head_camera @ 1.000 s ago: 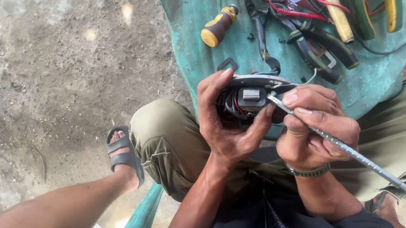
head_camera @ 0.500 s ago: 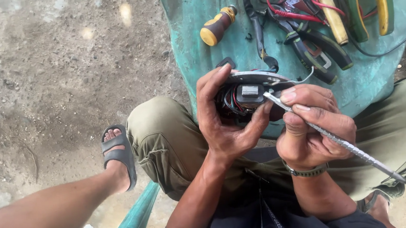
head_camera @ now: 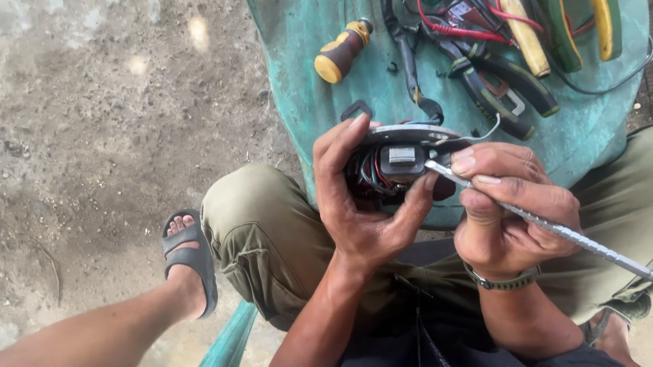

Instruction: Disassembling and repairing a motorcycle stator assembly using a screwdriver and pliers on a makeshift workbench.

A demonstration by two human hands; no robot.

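While the left hand [head_camera: 361, 212] cups the small motor assembly [head_camera: 396, 165] just before the teal table [head_camera: 316, 73], the right hand [head_camera: 504, 206] pinches a thin metal file [head_camera: 563, 236] against it. Slippage risks nicking the red windings or the supporting thumb.

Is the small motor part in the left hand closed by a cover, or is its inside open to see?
Open: the motor part, gripped by the left hand, shows bare windings and red wires.
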